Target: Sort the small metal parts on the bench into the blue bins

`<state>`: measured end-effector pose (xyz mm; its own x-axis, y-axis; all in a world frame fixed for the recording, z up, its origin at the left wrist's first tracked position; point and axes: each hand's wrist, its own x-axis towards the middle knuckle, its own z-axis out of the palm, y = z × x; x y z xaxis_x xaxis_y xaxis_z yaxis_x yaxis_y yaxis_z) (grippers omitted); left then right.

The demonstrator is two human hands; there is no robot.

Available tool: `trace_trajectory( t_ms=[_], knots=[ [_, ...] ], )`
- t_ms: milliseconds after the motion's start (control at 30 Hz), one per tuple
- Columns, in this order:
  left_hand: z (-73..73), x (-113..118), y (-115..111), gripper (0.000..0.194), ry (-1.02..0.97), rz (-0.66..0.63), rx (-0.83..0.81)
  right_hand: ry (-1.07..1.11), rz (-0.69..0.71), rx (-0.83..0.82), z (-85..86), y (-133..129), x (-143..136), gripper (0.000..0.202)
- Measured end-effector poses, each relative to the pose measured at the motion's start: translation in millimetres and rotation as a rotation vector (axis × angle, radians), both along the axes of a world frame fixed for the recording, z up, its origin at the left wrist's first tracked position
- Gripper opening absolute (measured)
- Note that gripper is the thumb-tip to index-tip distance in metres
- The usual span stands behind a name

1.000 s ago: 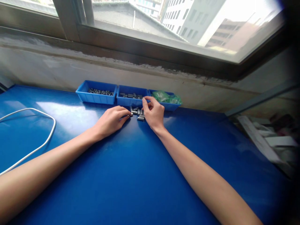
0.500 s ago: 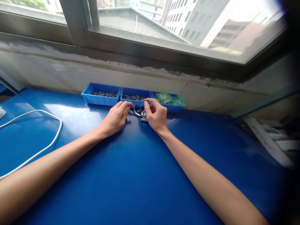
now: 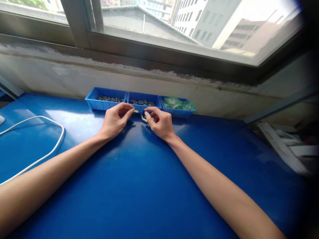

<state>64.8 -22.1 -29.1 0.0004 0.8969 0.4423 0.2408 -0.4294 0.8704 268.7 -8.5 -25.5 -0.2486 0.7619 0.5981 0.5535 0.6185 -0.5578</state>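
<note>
A: In the head view, what is hard to make out?
B: The right hand [image 3: 160, 122] covers a part of the loose metal pieces [image 3: 144, 118], so I cannot count them. These pieces lie on the blue table [image 3: 149, 172], in front of the middle bin [image 3: 139, 107]. Both forearms are cut off by the picture edge.
A: And how are the hands?
B: The left hand [image 3: 114, 121] pinches one small metal piece [image 3: 136, 111] between thumb and forefinger, near the middle bin. The right hand has its thumb and forefinger bent close together; I cannot tell if something is between them.
A: What differs from half a second ago?
B: Then the left fingers were down at the loose pieces. Now they are farther to the left, and the pinched piece is clearly visible.
</note>
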Motion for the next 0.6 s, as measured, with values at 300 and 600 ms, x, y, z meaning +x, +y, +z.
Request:
trace_trajectory(
  t_ms=[300,600],
  knots=[
    [4.3,2.7,-5.5,0.028,-0.054,-0.135,0.028,-0.130,0.099,0.086,-7.9,4.3,1.3,0.023],
    [6.3,3.0,-6.4,0.036,0.047,-0.103,0.019,-0.140,0.091,0.065,-7.6,2.3,1.7,0.029]
  ],
)
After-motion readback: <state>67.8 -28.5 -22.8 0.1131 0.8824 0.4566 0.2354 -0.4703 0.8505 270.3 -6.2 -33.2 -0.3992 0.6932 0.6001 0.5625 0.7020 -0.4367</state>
